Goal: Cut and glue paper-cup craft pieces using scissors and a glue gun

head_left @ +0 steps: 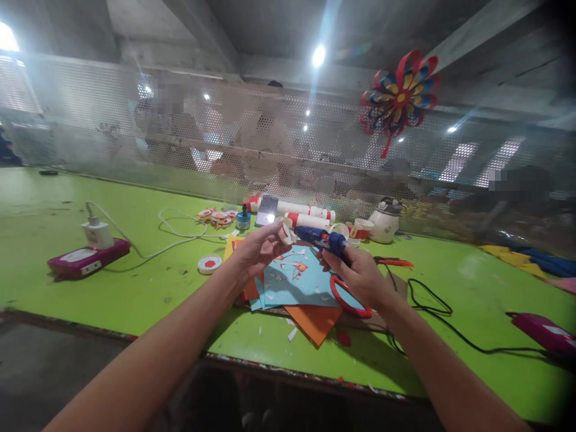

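My left hand (260,249) pinches a small white paper piece (287,232) with some red on it. Wrapped in the fingers of my right hand (360,273) is a blue glue gun (321,237), its nozzle pointing left, close to the white piece. Whether the nozzle touches it I cannot tell. Beneath both hands lie light blue paper sheets (279,291) with white scraps and a small orange-red paper figure (299,270). Orange paper (315,321) sticks out under them. Red-handled scissors (355,307) lie below my right hand.
Behind my hands stand a phone (267,210), an ink bottle (243,219), white-and-red paper tubes (306,210) and a white jug (386,220). Purple power strips (87,258) lie left and right, with a black cord (432,309) on the right. A perforated screen (189,132) rises beyond the green table (148,294).
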`<state>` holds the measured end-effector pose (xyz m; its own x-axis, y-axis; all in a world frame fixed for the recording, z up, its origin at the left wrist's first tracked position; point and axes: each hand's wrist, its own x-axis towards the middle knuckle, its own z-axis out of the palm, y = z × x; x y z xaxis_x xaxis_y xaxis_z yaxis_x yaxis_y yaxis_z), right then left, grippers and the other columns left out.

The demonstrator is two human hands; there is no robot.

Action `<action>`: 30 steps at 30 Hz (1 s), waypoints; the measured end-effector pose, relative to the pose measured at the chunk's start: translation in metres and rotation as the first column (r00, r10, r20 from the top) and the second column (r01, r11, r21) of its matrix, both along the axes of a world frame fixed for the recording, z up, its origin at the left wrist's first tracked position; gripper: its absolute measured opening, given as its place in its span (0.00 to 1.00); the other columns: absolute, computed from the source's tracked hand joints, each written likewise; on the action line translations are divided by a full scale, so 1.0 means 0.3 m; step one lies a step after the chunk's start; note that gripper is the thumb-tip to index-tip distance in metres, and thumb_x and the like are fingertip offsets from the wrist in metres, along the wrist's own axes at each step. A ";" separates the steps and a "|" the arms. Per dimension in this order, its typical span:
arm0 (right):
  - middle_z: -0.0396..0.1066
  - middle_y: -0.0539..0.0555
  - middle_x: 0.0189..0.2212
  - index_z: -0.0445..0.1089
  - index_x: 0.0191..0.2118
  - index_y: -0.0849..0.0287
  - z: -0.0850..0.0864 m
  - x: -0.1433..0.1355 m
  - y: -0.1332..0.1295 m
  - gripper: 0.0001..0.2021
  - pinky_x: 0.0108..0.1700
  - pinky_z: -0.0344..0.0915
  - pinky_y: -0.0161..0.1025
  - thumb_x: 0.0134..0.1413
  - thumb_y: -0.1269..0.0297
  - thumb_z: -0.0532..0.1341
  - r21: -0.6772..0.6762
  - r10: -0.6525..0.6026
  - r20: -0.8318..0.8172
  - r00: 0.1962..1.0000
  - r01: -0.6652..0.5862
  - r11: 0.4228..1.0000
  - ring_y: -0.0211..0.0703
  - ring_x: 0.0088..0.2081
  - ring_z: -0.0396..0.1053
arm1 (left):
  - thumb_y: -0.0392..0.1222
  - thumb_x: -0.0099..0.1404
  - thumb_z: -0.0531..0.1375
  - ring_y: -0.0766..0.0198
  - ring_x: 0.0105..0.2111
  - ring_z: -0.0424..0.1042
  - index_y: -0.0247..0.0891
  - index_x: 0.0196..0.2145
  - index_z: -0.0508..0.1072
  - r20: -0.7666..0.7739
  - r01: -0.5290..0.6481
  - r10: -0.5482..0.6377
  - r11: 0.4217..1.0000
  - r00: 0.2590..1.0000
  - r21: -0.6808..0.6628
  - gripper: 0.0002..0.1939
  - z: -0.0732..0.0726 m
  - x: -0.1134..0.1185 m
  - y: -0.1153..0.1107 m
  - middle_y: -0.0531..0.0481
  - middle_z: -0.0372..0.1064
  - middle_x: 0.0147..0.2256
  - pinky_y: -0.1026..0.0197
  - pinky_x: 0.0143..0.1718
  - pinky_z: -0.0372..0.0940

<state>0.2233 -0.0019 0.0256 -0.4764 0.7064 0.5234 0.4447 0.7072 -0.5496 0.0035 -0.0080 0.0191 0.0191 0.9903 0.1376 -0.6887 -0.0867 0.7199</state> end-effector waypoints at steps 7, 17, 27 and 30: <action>0.73 0.54 0.27 0.68 0.33 0.60 -0.003 -0.002 0.003 0.16 0.30 0.65 0.38 0.61 0.53 0.53 -0.001 0.005 -0.005 1.000 -0.005 1.000 0.43 0.28 0.70 | 0.37 0.53 0.69 0.64 0.32 0.73 0.31 0.35 0.74 -0.022 0.009 -0.008 1.000 1.000 0.017 0.12 -0.005 -0.001 0.001 0.44 0.74 0.32 0.63 0.36 0.70; 0.71 0.53 0.25 0.67 0.31 0.59 0.003 -0.005 -0.007 0.16 0.29 0.64 0.37 0.61 0.52 0.53 0.004 0.017 -0.015 1.000 -0.017 1.000 0.41 0.26 0.69 | 0.39 0.55 0.68 0.64 0.30 0.72 0.31 0.33 0.74 -0.047 0.008 -0.008 1.000 0.999 0.004 0.10 -0.012 -0.002 0.009 0.44 0.73 0.30 0.63 0.34 0.70; 0.71 0.54 0.26 0.67 0.30 0.59 0.005 -0.007 -0.012 0.18 0.29 0.64 0.37 0.61 0.50 0.52 -0.012 0.003 -0.020 1.000 -0.003 1.000 0.41 0.26 0.68 | 0.39 0.57 0.66 0.64 0.30 0.72 0.30 0.33 0.74 -0.058 0.000 -0.001 1.000 0.998 -0.006 0.09 -0.017 0.000 0.011 0.43 0.72 0.31 0.63 0.34 0.71; 0.71 0.54 0.26 0.67 0.31 0.59 0.004 -0.007 -0.011 0.17 0.30 0.64 0.38 0.61 0.51 0.52 -0.015 -0.003 -0.020 1.000 0.003 1.000 0.41 0.27 0.68 | 0.39 0.57 0.66 0.65 0.30 0.72 0.31 0.34 0.74 -0.057 -0.003 0.003 1.000 0.998 -0.004 0.09 -0.017 -0.001 0.012 0.44 0.72 0.31 0.63 0.34 0.71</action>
